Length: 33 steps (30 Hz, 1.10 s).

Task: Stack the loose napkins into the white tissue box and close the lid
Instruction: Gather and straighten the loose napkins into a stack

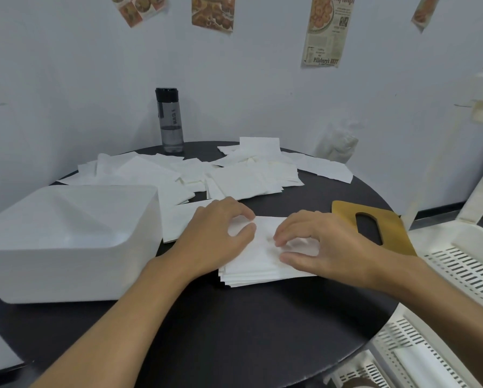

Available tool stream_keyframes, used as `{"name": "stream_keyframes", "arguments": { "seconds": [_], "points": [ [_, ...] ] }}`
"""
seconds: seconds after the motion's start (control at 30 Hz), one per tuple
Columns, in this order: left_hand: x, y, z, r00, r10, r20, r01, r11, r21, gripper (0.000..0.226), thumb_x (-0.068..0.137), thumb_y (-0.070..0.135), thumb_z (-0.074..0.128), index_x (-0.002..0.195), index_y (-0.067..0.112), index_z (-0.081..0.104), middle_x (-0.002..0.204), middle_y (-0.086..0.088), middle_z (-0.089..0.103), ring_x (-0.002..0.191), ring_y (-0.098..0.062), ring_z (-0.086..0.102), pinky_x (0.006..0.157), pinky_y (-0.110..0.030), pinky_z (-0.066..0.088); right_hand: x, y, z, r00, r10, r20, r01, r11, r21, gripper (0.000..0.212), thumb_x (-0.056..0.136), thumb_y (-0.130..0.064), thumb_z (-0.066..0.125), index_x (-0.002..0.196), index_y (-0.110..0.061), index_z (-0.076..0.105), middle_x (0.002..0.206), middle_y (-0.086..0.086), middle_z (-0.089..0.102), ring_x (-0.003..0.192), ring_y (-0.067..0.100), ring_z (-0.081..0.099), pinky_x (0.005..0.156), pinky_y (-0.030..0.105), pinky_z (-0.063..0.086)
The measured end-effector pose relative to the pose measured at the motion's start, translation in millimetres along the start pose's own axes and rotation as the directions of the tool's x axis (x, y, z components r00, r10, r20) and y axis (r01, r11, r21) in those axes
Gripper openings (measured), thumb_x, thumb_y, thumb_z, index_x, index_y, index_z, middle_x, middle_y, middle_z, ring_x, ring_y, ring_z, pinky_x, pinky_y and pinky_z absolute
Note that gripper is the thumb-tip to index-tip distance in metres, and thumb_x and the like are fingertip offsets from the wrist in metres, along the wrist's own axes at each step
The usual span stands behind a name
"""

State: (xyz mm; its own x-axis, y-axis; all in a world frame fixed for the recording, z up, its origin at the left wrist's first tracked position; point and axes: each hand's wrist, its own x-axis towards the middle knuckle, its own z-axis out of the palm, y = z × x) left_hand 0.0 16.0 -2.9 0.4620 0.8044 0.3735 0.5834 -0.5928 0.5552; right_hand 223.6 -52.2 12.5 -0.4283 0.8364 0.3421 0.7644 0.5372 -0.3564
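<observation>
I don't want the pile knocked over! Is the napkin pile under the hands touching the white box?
Apart. The head view shows dark table between the napkin pile and the white box.

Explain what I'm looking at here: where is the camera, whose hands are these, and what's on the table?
No machine here: a person works bare-handed, filmed by one camera worn on the head, looking down. The left hand and right hand rest curled fingers on a napkin stack on the dark round table; whether they pinch it is unclear. The open white tissue box stands at left, its slotted lid lies at right, loose napkins and a bottle sit farther back.
</observation>
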Motion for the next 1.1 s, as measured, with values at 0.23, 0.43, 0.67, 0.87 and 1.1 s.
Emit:
{"name": "stream_keyframes", "arguments": {
  "seconds": [0.23, 0.43, 0.67, 0.87, 1.1],
  "points": [
    [-1.3, 3.6, -3.0, 0.998, 0.039, -0.043, -0.039, 0.999, -0.002, 0.029, 0.084, 0.044, 0.048, 0.096, 0.033, 0.072, 0.102, 0.024, 0.064, 0.107, -0.001, 0.056, 0.104, -0.040, 0.040, -0.3, 3.6, -2.6, 0.998, 0.064, 0.009, -0.064, 0.998, -0.013, 0.020, 0.087, -0.042, 0.071, 0.104, -0.033, 0.073, 0.121, -0.025, 0.058, 0.119, -0.005, 0.048, 0.106, 0.034, 0.038],
    [-3.7, -0.6, -1.1, 0.984, 0.047, 0.173, -0.060, 0.995, 0.075, 0.039, 0.086, 0.054, 0.054, 0.117, 0.035, 0.068, 0.124, 0.027, 0.054, 0.118, 0.003, 0.049, 0.108, -0.036, 0.038, 1.0, 9.1, -0.7, 0.992, 0.093, 0.088, -0.095, 0.995, 0.017, 0.035, 0.081, -0.060, 0.057, 0.105, -0.037, 0.070, 0.122, -0.028, 0.057, 0.120, -0.004, 0.049, 0.108, 0.033, 0.037],
    [-3.4, -3.1, 0.0, 0.978, 0.008, 0.207, -0.032, 0.993, 0.112, 0.034, 0.090, 0.053, 0.060, 0.121, 0.039, 0.063, 0.122, 0.029, 0.052, 0.116, 0.003, 0.047, 0.106, -0.032, 0.039, 10.4, 17.5, -3.1, 0.993, 0.105, 0.056, -0.115, 0.972, 0.206, 0.008, 0.092, -0.028, 0.069, 0.098, -0.024, 0.074, 0.106, -0.021, 0.067, 0.110, 0.003, 0.061, 0.097, 0.023, 0.046],
    [-0.2, 2.6, -1.8, 0.987, -0.008, 0.162, -0.018, 0.987, 0.159, 0.054, 0.085, 0.070, 0.028, 0.119, 0.042, 0.060, 0.124, 0.026, 0.053, 0.118, 0.000, 0.046, 0.105, -0.032, 0.034, 28.7, 29.5, -11.4, 0.989, 0.139, 0.049, -0.147, 0.954, 0.261, 0.010, 0.095, -0.020, 0.065, 0.096, -0.021, 0.075, 0.096, -0.015, 0.071, 0.092, 0.004, 0.063, 0.084, 0.020, 0.047],
    [7.4, -2.6, -3.6, 0.943, -0.331, 0.017, 0.314, 0.910, 0.270, 0.056, 0.107, 0.042, 0.012, 0.128, 0.020, 0.059, 0.128, -0.002, 0.062, 0.120, -0.028, 0.052, 0.107, -0.043, 0.035, 84.0, 47.3, -1.0, 0.962, 0.244, 0.119, -0.269, 0.919, 0.288, 0.019, 0.098, -0.031, 0.058, 0.100, -0.022, 0.074, 0.103, -0.003, 0.074, 0.101, 0.021, 0.066, 0.097, 0.043, 0.051]
  ]
}}
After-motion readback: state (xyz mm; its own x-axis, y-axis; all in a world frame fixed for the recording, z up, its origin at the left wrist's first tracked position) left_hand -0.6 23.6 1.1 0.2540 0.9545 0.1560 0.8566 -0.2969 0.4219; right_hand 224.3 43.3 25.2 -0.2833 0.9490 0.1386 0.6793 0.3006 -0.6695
